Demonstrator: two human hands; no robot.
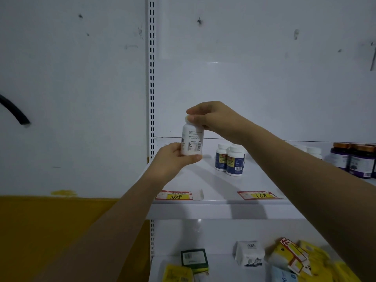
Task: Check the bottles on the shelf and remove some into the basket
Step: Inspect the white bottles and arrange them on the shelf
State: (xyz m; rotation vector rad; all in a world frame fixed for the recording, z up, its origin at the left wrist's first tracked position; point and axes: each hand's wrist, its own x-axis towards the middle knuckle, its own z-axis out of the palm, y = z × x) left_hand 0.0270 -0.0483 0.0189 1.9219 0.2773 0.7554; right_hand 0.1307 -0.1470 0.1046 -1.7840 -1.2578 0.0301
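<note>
- A white bottle [192,140] is held upright in the air, in front of the left end of the upper shelf [213,180] and apart from its surface.
- The lower part of the bottle is gripped by the left hand [175,157], with the thumb curled across the front just under the printed label and barcode.
- The white cap [187,119] is pinched from above by the right hand [209,117]; its fingers are curled over the top, so most of the cap is hidden.
- Two white bottles with blue labels [230,159] are seen standing upright on the upper shelf, touching or nearly touching each other, to the right of the held bottle.
- More white bottles [314,151] are partly hidden behind the right forearm, further right on the same shelf.
- Dark purple bottles with gold lids [354,159] are grouped at the right edge of the shelf.
- Two price tags are fixed along the front lip: one marked 88 [176,196] at the left, one marked 168 [257,195] further right.
- On the lower shelf [219,267] a dark green box [194,258], a white pack [249,253] and several yellow packs [284,255] are laid loosely.
- A slotted white upright [151,78] is set along the left side of the shelving.
- A black hose end [14,110] is seen against the wall at far left, above a yellow painted band [61,220].
</note>
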